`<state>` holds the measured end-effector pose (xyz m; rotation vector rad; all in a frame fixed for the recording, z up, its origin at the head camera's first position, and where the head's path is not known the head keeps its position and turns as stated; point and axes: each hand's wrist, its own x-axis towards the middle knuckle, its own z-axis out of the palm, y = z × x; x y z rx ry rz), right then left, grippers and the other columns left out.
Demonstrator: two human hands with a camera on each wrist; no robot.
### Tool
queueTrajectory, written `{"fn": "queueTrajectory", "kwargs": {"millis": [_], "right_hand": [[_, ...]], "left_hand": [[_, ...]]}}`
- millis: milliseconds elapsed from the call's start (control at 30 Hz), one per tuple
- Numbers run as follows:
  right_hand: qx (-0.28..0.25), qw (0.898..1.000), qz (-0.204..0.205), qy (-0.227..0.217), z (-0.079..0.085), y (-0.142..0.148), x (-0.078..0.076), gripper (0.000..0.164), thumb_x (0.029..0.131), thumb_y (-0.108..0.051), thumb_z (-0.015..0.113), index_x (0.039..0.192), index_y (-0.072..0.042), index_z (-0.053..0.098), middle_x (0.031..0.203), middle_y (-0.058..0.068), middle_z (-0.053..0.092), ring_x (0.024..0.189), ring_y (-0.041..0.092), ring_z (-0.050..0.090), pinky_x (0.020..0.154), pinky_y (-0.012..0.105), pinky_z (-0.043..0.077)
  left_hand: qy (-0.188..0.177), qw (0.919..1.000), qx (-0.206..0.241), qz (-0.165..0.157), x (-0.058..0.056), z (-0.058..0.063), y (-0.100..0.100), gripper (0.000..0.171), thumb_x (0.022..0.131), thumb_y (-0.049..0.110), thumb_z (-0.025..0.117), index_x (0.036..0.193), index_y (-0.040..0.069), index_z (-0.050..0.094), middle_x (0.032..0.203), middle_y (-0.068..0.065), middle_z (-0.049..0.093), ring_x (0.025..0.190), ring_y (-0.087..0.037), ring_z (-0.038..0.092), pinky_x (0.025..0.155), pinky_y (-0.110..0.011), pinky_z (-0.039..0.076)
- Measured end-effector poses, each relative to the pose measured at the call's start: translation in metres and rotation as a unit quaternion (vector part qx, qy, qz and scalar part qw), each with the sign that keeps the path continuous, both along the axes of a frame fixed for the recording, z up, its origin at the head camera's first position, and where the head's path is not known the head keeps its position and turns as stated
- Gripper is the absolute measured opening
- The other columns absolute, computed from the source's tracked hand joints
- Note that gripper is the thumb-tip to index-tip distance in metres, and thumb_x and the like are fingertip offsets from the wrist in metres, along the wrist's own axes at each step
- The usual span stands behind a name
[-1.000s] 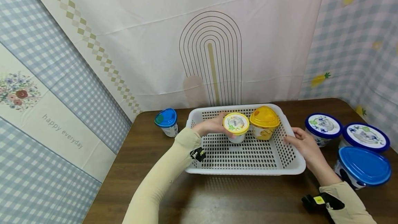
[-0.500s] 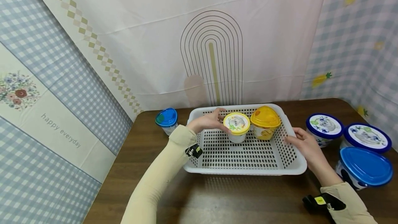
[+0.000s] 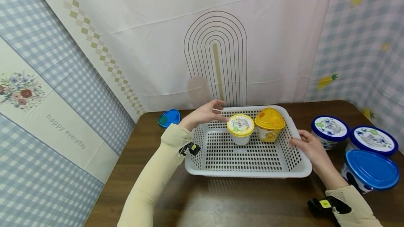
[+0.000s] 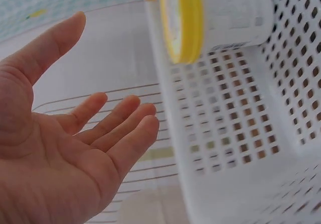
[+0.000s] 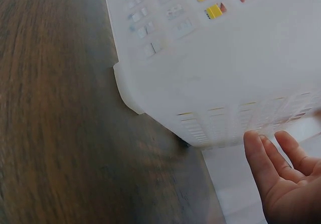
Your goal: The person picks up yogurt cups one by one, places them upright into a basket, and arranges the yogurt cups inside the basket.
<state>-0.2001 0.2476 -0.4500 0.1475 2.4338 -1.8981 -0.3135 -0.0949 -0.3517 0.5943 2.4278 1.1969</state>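
Note:
In the head view, my left hand is over the left back part of a white perforated plastic basket. Its fingers are spread and hold nothing, as the left wrist view also shows. Just right of its fingertips, a round white tub with a yellow lid stands upright in the basket. Beside that tub, also inside, is a cup with a triangular orange-yellow lid. My right hand holds the basket's right rim between thumb and fingers; the grip is partly hidden.
Left of the basket, a blue-lidded cup stands on the brown table, partly behind my left wrist. To the right are a round blue-rimmed tub, another and a large blue-lidded tub. A patterned cloth hangs behind.
My left hand has let go of the yellow-lidded tub and moved up and left, fingers opening. The tub stays in the basket. My right hand keeps its place at the rim.

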Motion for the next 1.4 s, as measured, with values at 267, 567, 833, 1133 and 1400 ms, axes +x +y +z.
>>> {"fn": "queueTrajectory", "kwargs": {"millis": [267,567,833,1133,1400], "right_hand": [[0.006,1.000,0.002,0.002,0.001,0.000,0.000,0.058,0.092,-0.028,0.056,0.138,-0.001,0.031,0.132,0.030,0.041,0.089,0.021,0.062,0.069,0.040,0.054],[-0.001,1.000,0.000,-0.002,0.000,0.000,0.000,0.058,0.093,-0.027,0.055,0.138,0.000,0.030,0.132,0.030,0.040,0.087,0.018,0.062,0.069,0.039,0.054],[0.003,1.000,0.000,-0.002,0.001,-0.001,0.000,0.058,0.093,-0.027,0.055,0.138,0.000,0.031,0.132,0.030,0.041,0.088,0.018,0.061,0.070,0.038,0.054],[-0.008,1.000,0.003,0.000,0.001,0.000,0.000,0.058,0.093,-0.026,0.055,0.137,0.001,0.030,0.130,0.030,0.042,0.086,0.016,0.062,0.070,0.039,0.054],[-0.003,1.000,0.003,0.000,-0.002,0.001,-0.002,0.058,0.093,-0.026,0.054,0.138,0.001,0.030,0.131,0.031,0.041,0.086,0.016,0.062,0.070,0.038,0.054]], "left_hand": [[0.033,0.9982,0.041,0.030,0.006,0.026,-0.028,0.075,0.076,0.037,0.075,0.139,0.021,0.038,0.136,-0.008,0.043,0.122,-0.020,0.042,0.096,-0.041,0.039],[0.057,0.9929,0.073,0.074,0.017,0.051,-0.066,0.072,0.075,0.040,0.076,0.136,0.026,0.040,0.133,0.000,0.045,0.123,-0.020,0.042,0.096,-0.039,0.039],[0.077,0.9864,0.101,0.104,0.027,0.063,-0.105,0.071,0.081,0.030,0.072,0.141,0.019,0.035,0.138,-0.007,0.042,0.126,-0.025,0.039,0.098,-0.044,0.037],[0.088,0.9781,0.110,0.153,0.037,0.072,-0.142,0.076,0.080,0.038,0.072,0.142,0.023,0.031,0.138,-0.004,0.040,0.127,-0.023,0.038,0.100,-0.044,0.034],[0.092,0.9668,0.130,0.200,0.045,0.073,-0.170,0.079,0.081,0.036,0.071,0.144,0.024,0.025,0.140,-0.005,0.038,0.129,-0.022,0.035,0.104,-0.045,0.028]]}}
